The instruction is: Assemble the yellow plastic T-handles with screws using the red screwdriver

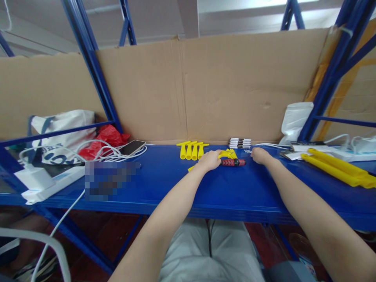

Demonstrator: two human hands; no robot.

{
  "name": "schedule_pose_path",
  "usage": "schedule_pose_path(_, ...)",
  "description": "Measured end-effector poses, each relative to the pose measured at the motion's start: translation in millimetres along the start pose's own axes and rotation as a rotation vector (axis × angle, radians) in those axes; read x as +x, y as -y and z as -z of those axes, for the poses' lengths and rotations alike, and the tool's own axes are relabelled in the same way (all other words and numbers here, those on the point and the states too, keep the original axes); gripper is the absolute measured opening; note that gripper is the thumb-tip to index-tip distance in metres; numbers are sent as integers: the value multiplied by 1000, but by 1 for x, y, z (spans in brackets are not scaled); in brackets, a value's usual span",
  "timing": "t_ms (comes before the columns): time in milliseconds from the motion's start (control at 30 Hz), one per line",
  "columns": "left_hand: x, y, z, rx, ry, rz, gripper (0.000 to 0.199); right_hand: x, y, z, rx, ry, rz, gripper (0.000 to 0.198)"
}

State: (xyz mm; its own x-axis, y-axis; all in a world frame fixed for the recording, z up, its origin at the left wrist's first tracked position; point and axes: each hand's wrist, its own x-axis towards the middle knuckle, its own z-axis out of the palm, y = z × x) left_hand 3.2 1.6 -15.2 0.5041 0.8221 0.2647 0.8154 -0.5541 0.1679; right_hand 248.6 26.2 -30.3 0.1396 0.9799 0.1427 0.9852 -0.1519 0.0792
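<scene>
Left grip (210, 159) wraps an elongated yellow plastic piece (223, 154), likely steadying it; right grip (260, 156) curls beside small silvery bits (248, 151), contents unclear.

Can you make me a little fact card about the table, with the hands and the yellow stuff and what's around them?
Table: blue top
Left hand: at a yellow piece; grip unclear
Right hand: nearest to small pale bits; fingers mostly hidden
Beside left hand: red-and-black handle, lying down
Behind hands: row of four yellow tubes; white-and-black stack
Far right: long yellow pieces
</scene>
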Motion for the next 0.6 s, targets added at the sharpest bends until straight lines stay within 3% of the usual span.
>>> schedule_pose_path(233,1,2,1,-40,-11,-7,47,-2,3,1,-15,3,-3,33)
schedule_pose_path(600,13,11,5,-258,-159,-21,48,-2,7,3,1,24,43,31)
